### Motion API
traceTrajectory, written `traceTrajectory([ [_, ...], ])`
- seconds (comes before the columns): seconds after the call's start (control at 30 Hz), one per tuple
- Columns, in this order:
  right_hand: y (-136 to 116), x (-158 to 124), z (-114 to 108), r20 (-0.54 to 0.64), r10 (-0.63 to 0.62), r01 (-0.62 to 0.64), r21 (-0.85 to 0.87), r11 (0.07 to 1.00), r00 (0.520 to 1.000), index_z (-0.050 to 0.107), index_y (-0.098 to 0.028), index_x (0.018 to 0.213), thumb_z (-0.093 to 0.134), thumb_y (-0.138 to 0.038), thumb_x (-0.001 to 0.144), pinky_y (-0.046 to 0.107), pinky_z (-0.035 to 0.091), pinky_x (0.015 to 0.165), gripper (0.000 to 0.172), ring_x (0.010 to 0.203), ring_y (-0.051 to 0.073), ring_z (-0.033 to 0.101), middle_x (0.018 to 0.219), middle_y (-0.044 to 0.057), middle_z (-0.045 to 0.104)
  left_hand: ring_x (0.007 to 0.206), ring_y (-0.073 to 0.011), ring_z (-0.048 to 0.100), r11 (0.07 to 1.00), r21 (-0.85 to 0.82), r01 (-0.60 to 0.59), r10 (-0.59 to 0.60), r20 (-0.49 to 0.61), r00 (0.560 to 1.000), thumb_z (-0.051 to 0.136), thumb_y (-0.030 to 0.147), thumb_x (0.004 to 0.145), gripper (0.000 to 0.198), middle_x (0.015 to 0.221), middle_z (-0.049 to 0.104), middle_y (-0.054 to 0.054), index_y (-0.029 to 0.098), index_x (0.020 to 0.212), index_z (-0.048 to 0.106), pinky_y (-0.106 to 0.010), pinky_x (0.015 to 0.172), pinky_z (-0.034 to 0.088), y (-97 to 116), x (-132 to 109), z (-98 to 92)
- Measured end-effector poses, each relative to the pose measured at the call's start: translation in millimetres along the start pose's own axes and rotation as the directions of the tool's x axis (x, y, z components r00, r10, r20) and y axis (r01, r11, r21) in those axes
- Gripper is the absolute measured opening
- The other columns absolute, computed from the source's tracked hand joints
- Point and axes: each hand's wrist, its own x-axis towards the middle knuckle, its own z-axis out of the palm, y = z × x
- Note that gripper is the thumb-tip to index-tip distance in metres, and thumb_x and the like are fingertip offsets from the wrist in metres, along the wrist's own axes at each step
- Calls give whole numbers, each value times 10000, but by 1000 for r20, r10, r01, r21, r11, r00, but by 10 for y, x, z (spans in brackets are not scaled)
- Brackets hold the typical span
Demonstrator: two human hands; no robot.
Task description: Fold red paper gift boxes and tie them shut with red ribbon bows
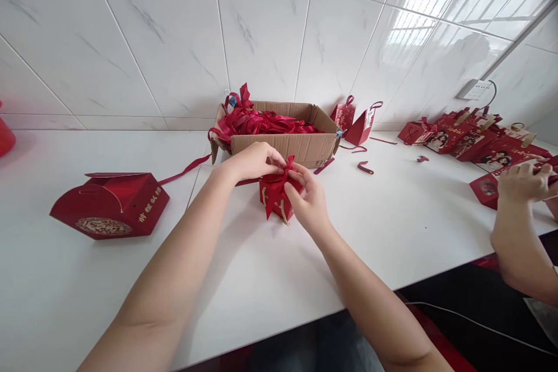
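Note:
A small red gift box (282,202) with gold rope cords stands on the white table in front of me. On its top sits a red ribbon bow (288,170), one pointed tail hanging down the front. My left hand (260,163) reaches over the box from the left, its fingers bent at the ribbon beside the knot. From the right, my right hand (307,190) has thumb and fingers closed round the bow's other side. The fingertips of my left hand are partly hidden behind the ribbon.
A cardboard box (283,142) full of red ribbons (265,122) stands against the tiled wall. To the left lies a larger red box (117,204). Red boxes (471,136) line the back right, near a co-worker's hand (523,181). Ribbon scraps (365,168) lie about.

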Motion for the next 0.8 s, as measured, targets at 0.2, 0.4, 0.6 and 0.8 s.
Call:
traceTrajectory([
  [0.2, -104, 68, -156, -73, 49, -59, -155, 986, 996, 575, -225, 1143, 528, -260, 806, 488, 442, 912, 343, 960, 255, 670, 956, 68, 748, 793, -166, 637, 996, -13, -91, 91, -7, 996, 606, 313, 773, 201, 907, 692, -29, 231, 849, 774, -264, 711, 496, 66, 32, 72],
  [0.4, -92, 128, -216, -58, 27, -37, -180, 983, 998, 597, -217, 1109, 487, -224, 821, 451, 450, 882, 308, 910, 234, 679, 928, 62, 751, 731, -147, 624, 983, 94, -160, 163, -26, 986, 555, 253, 773, 219, 865, 688, -23, 205, 835, 758, -245, 631, 466, 140, 33, 115],
  [0.6, -42, 120, -169, -38, 14, -21, -191, 981, 999, 587, -205, 1159, 480, -218, 831, 413, 465, 867, 346, 923, 217, 685, 1002, 73, 746, 632, -136, 592, 964, 241, -113, 133, -68, 989, 549, 244, 736, 174, 760, 694, -12, 179, 688, 703, -244, 521, 391, 177, 49, 141],
  [0.8, 1, 146, -168, -54, 23, -29, -111, 993, 998, 597, -212, 1140, 484, -221, 824, 420, 471, 888, 335, 898, 213, 688, 965, 59, 753, 640, -130, 598, 974, 198, -108, 130, -104, 986, 566, 235, 724, 161, 745, 701, -5, 173, 711, 714, -237, 567, 417, 158, 72, 154],
])
